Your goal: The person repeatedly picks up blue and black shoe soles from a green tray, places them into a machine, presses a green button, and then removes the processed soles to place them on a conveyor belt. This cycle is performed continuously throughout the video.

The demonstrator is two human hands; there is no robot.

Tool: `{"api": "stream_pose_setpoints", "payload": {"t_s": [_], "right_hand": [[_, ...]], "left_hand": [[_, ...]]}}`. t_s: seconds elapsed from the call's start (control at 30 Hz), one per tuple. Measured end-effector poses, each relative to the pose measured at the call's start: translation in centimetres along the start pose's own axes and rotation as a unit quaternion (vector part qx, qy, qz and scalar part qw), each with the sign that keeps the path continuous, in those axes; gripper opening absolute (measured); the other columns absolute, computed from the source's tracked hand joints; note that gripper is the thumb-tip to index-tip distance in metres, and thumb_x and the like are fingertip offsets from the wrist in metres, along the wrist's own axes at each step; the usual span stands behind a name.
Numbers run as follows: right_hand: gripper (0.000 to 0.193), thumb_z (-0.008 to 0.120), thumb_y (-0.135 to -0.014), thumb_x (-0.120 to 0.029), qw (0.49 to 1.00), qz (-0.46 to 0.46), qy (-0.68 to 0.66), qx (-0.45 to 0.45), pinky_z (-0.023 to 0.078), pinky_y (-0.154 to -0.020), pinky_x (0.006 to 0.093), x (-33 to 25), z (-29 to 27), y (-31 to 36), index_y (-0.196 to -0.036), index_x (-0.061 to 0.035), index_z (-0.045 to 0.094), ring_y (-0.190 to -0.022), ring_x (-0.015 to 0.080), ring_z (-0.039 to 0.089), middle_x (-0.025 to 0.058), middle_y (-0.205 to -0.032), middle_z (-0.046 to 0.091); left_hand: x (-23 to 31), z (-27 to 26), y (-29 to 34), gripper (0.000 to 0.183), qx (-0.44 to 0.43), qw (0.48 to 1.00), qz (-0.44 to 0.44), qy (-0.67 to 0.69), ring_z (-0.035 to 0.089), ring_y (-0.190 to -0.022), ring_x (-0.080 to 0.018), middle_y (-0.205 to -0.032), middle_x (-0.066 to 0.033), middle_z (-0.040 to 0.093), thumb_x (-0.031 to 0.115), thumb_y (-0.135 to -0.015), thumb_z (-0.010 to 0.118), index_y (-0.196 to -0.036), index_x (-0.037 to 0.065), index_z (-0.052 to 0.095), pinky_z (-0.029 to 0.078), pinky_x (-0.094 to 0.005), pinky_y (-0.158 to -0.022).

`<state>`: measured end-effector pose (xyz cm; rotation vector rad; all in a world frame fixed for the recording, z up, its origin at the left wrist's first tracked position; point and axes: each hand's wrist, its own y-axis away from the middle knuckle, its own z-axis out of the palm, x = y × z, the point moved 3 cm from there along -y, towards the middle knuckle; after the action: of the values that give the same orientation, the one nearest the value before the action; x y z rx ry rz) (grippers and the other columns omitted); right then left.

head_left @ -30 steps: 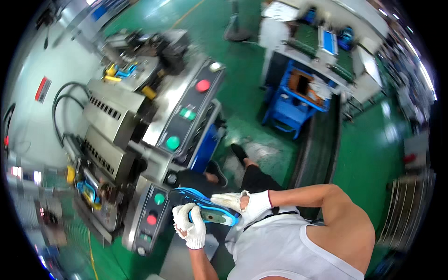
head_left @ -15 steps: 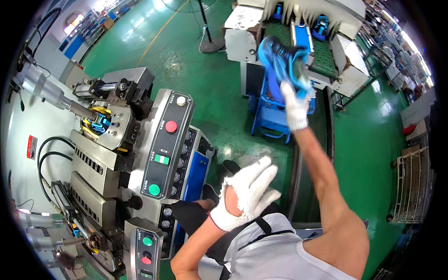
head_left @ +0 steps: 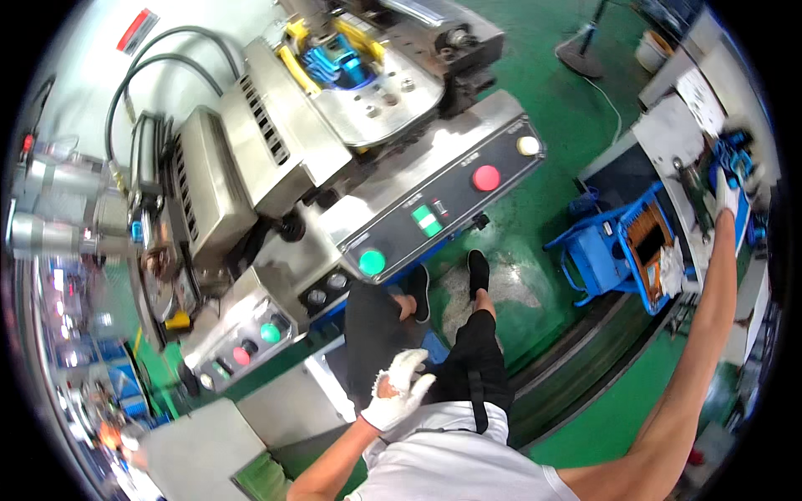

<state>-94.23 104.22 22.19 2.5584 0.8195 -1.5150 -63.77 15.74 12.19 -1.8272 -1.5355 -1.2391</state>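
Observation:
My right hand point(head_left: 727, 197), in a white knit glove, is stretched far out to the right and closed on a blue and black shoe point(head_left: 733, 159). The shoe is over the white bench end of the conveyor, small and partly hidden by the fingers. Near my lap is my left hand point(head_left: 398, 394), also gloved, with its fingers apart and nothing in it. A light-blue shoe piece point(head_left: 338, 63) sits between yellow pads in the machine at the upper left, away from both hands.
A control panel point(head_left: 443, 200) with coloured buttons slants across the machine's front. To the right stands a blue stool-like stand point(head_left: 589, 259) beside a blue-rimmed tray. A fan base point(head_left: 579, 57) rests on the green floor, and a dark rail runs along the lower right.
My view has swung, bringing the machine closer to the middle. The right hand has carried the shoe to the far right over the white bench; the left hand stays near my lap.

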Motion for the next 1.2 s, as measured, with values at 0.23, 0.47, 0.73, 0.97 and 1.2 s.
{"api": "stream_pose_setpoints", "payload": {"t_s": [0.23,0.47,0.73,0.97,1.2], "right_hand": [[0.057,0.068,-0.106,-0.039,0.976,-0.038,-0.028,-0.215,0.06,-0.097,0.0401,-2.1,10.0,35.2,-0.142,0.0035,0.058,-0.11,0.0243,0.069,0.0183,-0.118,0.07],[0.078,0.076,-0.101,-0.027,0.816,0.035,0.023,-0.576,0.063,-0.081,0.0364,3.5,15.3,63.9,-0.161,0.0019,0.036,-0.092,0.0207,0.069,0.0151,-0.12,0.065],[0.069,0.072,-0.102,-0.026,0.65,-0.293,0.182,-0.677,0.058,-0.093,0.0369,-5.8,18.1,71.5,-0.159,0.0016,0.043,-0.123,0.0264,0.065,0.0208,-0.152,0.057],[0.072,0.072,-0.097,-0.043,0.511,-0.438,0.467,-0.573,0.049,-0.107,0.0473,-8.2,25.1,72.8,-0.159,-0.015,0.047,-0.13,0.0369,0.061,0.0229,-0.146,0.06],[0.051,0.072,-0.102,-0.02,0.593,-0.408,0.335,-0.608,0.056,-0.06,0.0316,-11.6,28.8,64.9,-0.151,-0.0151,0.056,-0.083,0.016,0.067,0.0046,-0.107,0.069]], "left_hand": [[-3.5,-6.0,11.4,0.03,0.238,0.959,-0.143,-0.052,0.068,-0.115,-0.0391,-0.125,-0.0209,0.07,0.019,-0.099,0.071,-0.122,0.001,0.067,0.055,-0.0454,-0.098],[-18.7,-2.3,35.4,0.027,0.539,0.73,-0.42,0.02,0.072,-0.104,-0.0257,-0.113,-0.0154,0.073,0.02,-0.1,0.071,-0.12,0.001,0.07,0.056,-0.0381,-0.093],[-20.6,14.2,61.0,0.052,0.522,0.418,-0.734,-0.12,0.053,-0.132,-0.0394,-0.143,-0.0172,0.059,0.0,-0.086,0.065,-0.136,0.012,0.065,0.044,-0.0514,-0.113],[-19.3,24.6,82.2,0.035,0.306,0.22,-0.925,-0.05,0.068,-0.114,-0.0392,-0.129,-0.0165,0.066,0.015,-0.088,0.065,-0.123,0.011,0.072,0.057,-0.0548,-0.092],[-18.5,22.2,95.0,0.065,0.351,0.171,-0.918,0.072,0.067,-0.125,-0.0374,-0.138,-0.0207,0.07,0.054,-0.095,0.057,-0.135,0.005,0.072,0.052,-0.0465,-0.105]]}}
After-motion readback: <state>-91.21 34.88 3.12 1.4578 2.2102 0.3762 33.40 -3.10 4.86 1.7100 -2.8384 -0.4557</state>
